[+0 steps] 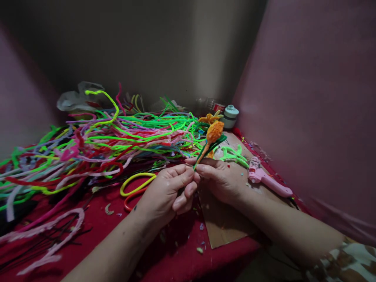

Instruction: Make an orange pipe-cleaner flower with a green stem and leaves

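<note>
An orange pipe-cleaner flower (215,132) with green leaves stands tilted above my two hands, its bloom up and its stem down. My right hand (220,178) is closed, with thumb and fingers pinching the stem. My left hand (173,190) meets it at the stem's lower end, thumb and forefinger pressed together there; the exact tip is hidden by the fingers. Beside my left hand lies a pair of scissors (138,184) with one yellow and one red handle loop, its blades out of sight.
A big tangle of coloured pipe cleaners (117,137) covers the table's left and back. Right lie a pink glue gun (268,180) and bright green pipe-cleaner pieces (235,154) on a cardboard sheet (226,227). Behind stands a pale bottle (230,116). Scraps dot the red cloth (102,246).
</note>
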A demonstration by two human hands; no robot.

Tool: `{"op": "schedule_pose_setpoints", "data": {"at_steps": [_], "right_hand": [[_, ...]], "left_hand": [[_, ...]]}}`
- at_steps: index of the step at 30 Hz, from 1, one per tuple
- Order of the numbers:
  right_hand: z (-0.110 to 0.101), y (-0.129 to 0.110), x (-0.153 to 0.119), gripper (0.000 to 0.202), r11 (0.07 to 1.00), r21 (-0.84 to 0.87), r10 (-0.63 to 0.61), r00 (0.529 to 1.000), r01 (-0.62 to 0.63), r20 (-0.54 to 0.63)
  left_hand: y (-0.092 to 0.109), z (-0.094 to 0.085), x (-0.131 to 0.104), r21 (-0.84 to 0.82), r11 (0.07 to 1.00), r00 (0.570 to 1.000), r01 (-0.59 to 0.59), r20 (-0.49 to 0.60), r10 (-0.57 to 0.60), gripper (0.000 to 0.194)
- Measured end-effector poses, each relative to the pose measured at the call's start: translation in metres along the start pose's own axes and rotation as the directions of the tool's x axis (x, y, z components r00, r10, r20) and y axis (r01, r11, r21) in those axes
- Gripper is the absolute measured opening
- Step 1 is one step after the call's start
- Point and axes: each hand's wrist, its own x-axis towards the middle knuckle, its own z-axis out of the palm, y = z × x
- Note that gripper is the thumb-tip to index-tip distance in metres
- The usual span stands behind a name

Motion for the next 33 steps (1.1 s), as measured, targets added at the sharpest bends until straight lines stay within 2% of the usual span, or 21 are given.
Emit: {"op": "schedule_pose_setpoints", "data": {"at_steps": [3, 5, 8, 11, 13, 17, 19, 20, 21, 23, 29, 33], "right_hand": [[-0.001, 0.000, 0.000, 0.015, 0.999, -0.008, -0.037, 0.999, 0.037, 0.007], [0.000, -0.001, 0.000, 0.016, 0.999, 0.022, -0.025, 0.999, 0.024, 0.031], [0.001, -0.001, 0.002, 0.019, 0.998, 0.061, 0.008, 0.999, -0.011, 0.053], [0.000, 0.000, 0.004, 0.015, 0.998, 0.046, -0.035, 0.998, 0.038, -0.050], [-0.001, 0.002, 0.005, 0.014, 0.998, 0.044, -0.037, 0.994, 0.042, -0.103], [0.000, 0.005, 0.005, 0.015, 0.996, 0.084, 0.016, 0.994, -0.007, -0.110], [0.002, 0.006, 0.004, 0.017, 0.998, 0.057, 0.026, 0.993, -0.020, -0.115], [0.002, 0.006, 0.004, 0.018, 0.999, 0.030, 0.027, 0.992, -0.024, -0.119], [0.002, 0.006, 0.004, 0.020, 1.000, 0.001, 0.028, 0.993, -0.028, -0.119], [0.001, 0.005, 0.003, 0.022, 0.999, -0.043, 0.024, 0.995, -0.028, -0.100], [0.000, 0.001, 0.001, 0.022, 0.990, -0.140, -0.007, 1.000, 0.004, -0.020], [0.001, -0.002, 0.001, 0.018, 0.982, -0.186, -0.031, 0.999, 0.025, -0.031]], "left_hand": [[0.001, -0.002, 0.000, 0.061, 0.998, 1.000, 0.012, 0.009, -0.013, 0.016], [0.002, -0.001, 0.000, 0.202, 0.979, 0.999, -0.037, -0.025, 0.043, 0.021], [0.006, 0.004, -0.001, 0.476, 0.873, 0.980, -0.110, -0.094, 0.174, 0.031], [0.007, 0.007, 0.000, 0.665, 0.742, 0.928, -0.085, -0.218, 0.302, 0.030], [0.004, 0.005, 0.001, 0.784, 0.614, 0.881, -0.091, -0.225, 0.417, 0.029], [-0.008, -0.004, 0.001, 0.969, 0.182, 0.766, -0.170, 0.013, 0.643, 0.024], [-0.012, -0.008, 0.001, 0.984, 0.028, 0.728, -0.179, 0.113, 0.676, 0.020], [-0.014, -0.008, 0.000, 0.982, -0.012, 0.717, -0.189, 0.147, 0.682, 0.017], [-0.014, -0.009, 0.000, 0.979, -0.026, 0.709, -0.200, 0.163, 0.686, 0.016], [-0.012, -0.008, -0.001, 0.976, 0.013, 0.707, -0.219, 0.149, 0.691, 0.014], [-0.002, -0.001, -0.001, 0.940, 0.292, 0.749, -0.177, -0.064, 0.659, 0.015], [0.001, 0.000, -0.002, 0.867, 0.476, 0.805, -0.150, -0.173, 0.568, 0.019]]}}
